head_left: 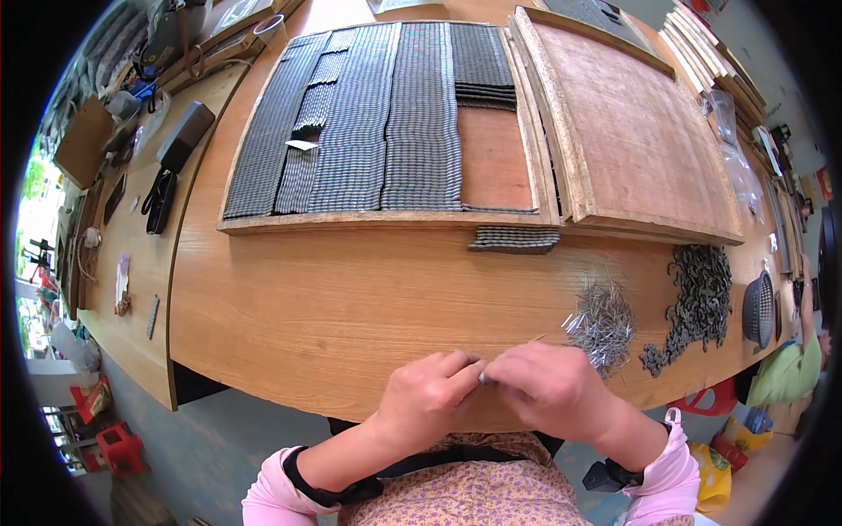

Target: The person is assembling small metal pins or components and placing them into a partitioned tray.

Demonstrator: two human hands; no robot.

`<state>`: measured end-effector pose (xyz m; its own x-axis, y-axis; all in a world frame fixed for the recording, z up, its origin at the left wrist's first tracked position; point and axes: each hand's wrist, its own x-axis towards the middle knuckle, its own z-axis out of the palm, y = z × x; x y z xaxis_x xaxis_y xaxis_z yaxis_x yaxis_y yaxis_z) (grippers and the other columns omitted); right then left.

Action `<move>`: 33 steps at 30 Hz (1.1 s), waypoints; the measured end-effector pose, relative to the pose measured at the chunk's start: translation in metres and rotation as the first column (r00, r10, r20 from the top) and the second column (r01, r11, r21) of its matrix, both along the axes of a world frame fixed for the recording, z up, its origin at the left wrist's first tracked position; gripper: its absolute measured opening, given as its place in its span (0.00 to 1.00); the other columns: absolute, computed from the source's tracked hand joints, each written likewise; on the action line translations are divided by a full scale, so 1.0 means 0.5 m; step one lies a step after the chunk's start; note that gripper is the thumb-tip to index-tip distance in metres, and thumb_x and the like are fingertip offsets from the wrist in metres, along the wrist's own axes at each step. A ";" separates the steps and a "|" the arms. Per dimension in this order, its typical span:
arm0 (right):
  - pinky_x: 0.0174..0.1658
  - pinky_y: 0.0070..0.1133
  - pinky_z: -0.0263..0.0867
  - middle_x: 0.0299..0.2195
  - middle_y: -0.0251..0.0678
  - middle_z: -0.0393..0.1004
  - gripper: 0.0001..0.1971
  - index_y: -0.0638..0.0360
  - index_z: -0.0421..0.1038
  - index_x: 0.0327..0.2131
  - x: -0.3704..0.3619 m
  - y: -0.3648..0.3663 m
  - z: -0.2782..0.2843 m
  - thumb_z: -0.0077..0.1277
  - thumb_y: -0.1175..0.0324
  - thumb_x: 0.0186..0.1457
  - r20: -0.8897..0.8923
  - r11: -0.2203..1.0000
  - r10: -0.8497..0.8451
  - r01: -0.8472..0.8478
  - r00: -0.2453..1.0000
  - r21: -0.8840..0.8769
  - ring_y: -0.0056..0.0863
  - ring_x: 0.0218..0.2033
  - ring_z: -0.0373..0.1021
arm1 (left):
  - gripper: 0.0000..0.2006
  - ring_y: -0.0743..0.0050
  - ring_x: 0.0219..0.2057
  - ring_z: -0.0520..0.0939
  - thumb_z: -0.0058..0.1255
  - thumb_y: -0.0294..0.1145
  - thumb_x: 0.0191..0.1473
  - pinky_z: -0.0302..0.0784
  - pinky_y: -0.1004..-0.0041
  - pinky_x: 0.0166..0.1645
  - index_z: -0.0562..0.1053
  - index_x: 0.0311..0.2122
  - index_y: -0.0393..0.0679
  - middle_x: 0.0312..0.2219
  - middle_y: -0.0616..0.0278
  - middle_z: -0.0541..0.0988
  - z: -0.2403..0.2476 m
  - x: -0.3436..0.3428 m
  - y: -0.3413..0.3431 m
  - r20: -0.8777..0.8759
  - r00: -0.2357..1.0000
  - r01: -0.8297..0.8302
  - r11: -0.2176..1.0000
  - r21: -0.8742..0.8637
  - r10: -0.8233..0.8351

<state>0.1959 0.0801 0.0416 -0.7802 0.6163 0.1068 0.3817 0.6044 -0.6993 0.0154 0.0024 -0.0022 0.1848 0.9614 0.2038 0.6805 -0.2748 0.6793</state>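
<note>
One silvery bit (482, 377) between fingers (517, 368)

The bare left hand (428, 394) and bare right hand (554, 386) pinch a small greyish piece (482, 377); right of this grip lie thin silvery metal pins (603, 330), and farther right, a heap of small dark-grey parts (702, 294).

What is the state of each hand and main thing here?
Left bare hand, fingers bent, grip unclear
Right bare hand, fingers bent, grip unclear
Shallow rectangular wooden tray, partly filled
Dark grey ribbed strips, mostly in rows
Thin silver metal pins, loosely heaped
Small dark grey parts, loosely piled
</note>
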 end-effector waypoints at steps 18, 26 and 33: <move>0.34 0.25 0.72 0.32 0.37 0.78 0.06 0.59 0.78 0.31 0.045 0.148 -0.066 0.59 0.76 0.45 -0.186 0.873 -0.395 0.431 0.900 0.231 0.34 0.31 0.76 | 0.05 0.59 0.31 0.76 0.54 0.22 0.44 0.75 0.65 0.35 0.73 0.30 0.40 0.28 0.59 0.73 0.011 -0.022 0.221 -0.394 0.918 0.075 0.952 0.297 0.050; 0.34 0.26 0.72 0.31 0.35 0.77 0.09 0.55 0.78 0.33 0.089 0.079 -0.043 0.60 0.75 0.45 -0.197 0.893 -0.374 0.409 0.906 0.186 0.35 0.30 0.76 | 0.16 0.53 0.45 0.74 0.55 0.23 0.46 0.71 0.63 0.51 0.75 0.44 0.39 0.40 0.56 0.75 0.033 0.003 0.302 -0.141 0.990 0.054 0.965 0.256 -0.018; 0.39 0.24 0.73 0.34 0.42 0.80 0.08 0.61 0.78 0.35 0.297 0.085 -0.033 0.56 0.79 0.49 -0.158 0.635 -0.748 0.765 0.644 0.109 0.34 0.34 0.77 | 0.10 0.56 0.37 0.81 0.54 0.25 0.51 0.75 0.65 0.45 0.77 0.39 0.36 0.34 0.52 0.80 0.042 0.009 0.353 0.050 0.998 0.049 0.986 -0.162 -0.042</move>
<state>0.3444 0.1228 0.0253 -0.0296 0.9549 0.2954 0.6952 0.2321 -0.6804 0.0200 0.1792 0.0189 0.2231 0.9733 0.0543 0.6363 -0.1876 0.7483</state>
